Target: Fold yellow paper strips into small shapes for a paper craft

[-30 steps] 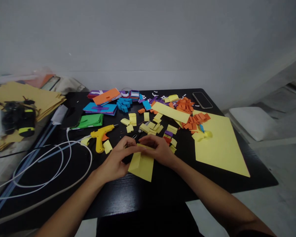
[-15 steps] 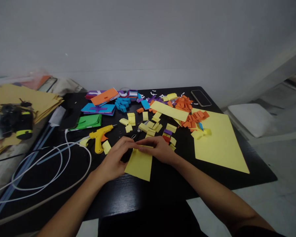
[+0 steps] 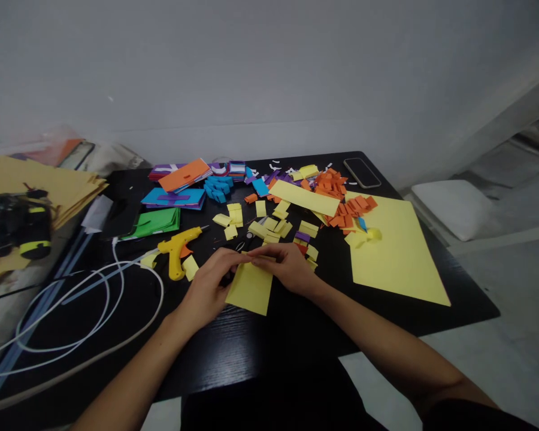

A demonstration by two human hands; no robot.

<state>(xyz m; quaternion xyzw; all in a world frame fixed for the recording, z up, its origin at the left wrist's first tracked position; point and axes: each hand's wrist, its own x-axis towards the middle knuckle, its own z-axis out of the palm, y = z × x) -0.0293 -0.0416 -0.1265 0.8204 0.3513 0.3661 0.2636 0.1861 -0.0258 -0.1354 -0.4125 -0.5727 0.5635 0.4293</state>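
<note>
Between my two hands is a piece of yellow paper (image 3: pixel 250 290), tilted up from the black table. My left hand (image 3: pixel 213 281) pinches its far edge from the left. From the right, my right hand (image 3: pixel 288 267) closes on the same edge, and the fingertips of both hands meet there. Just beyond them lie several small folded yellow paper pieces (image 3: pixel 269 227). A yellow glue gun (image 3: pixel 176 254) rests to the left of my left hand. The fingertips partly hide the paper's top edge.
A large yellow sheet (image 3: pixel 397 257) lies on the right, with orange folded pieces (image 3: pixel 335 185) by its far corner. A phone (image 3: pixel 362 173) sits at the back right. Green (image 3: pixel 157 222), blue and orange paper stacks stand back left. A white cable (image 3: pixel 108 311) loops across the left.
The whole view has shifted slightly. Both hands still pinch the yellow paper at its far edge, and its near edge appears a little higher.
</note>
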